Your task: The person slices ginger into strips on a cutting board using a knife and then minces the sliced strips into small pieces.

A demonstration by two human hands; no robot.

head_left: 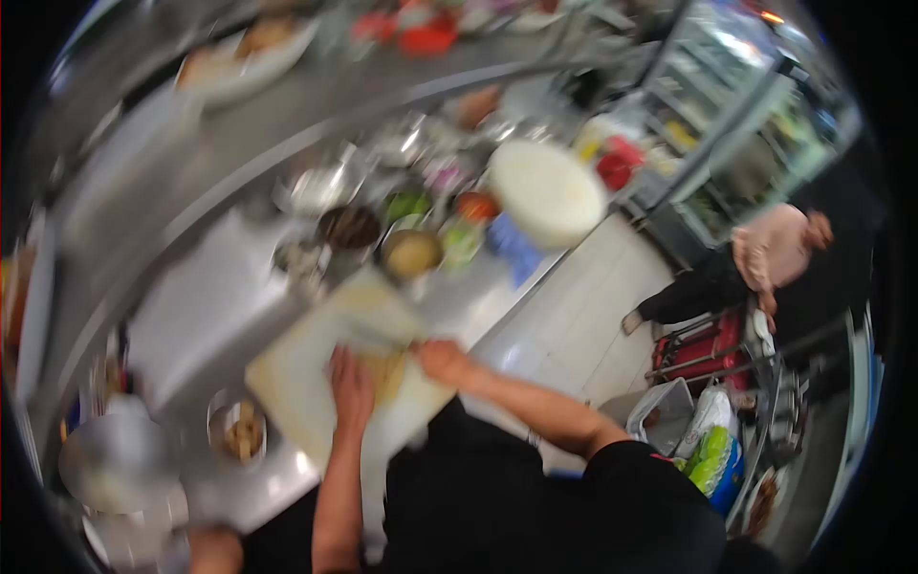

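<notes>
On the counter lies a pale cutting board [296, 383] with flat, yellowish strips of food [384, 375] on it. My left hand [354, 387] rests at the left edge of the food, fingers stretched forward. A knife [371, 333] lies across the far side of the food, its blade smeared by motion. My right hand [445, 364] is closed around the knife's handle at the board's right side. Blur hides the exact kind of food and whether the blade touches it.
Beyond the board stand several metal bowls [413, 253] of ingredients, a blue cloth [514, 251] and a round white board [547, 194]. At left is a small container [237, 430] with brown pieces. Another person's hand [215, 550] shows lower left; a person [765, 253] sits right.
</notes>
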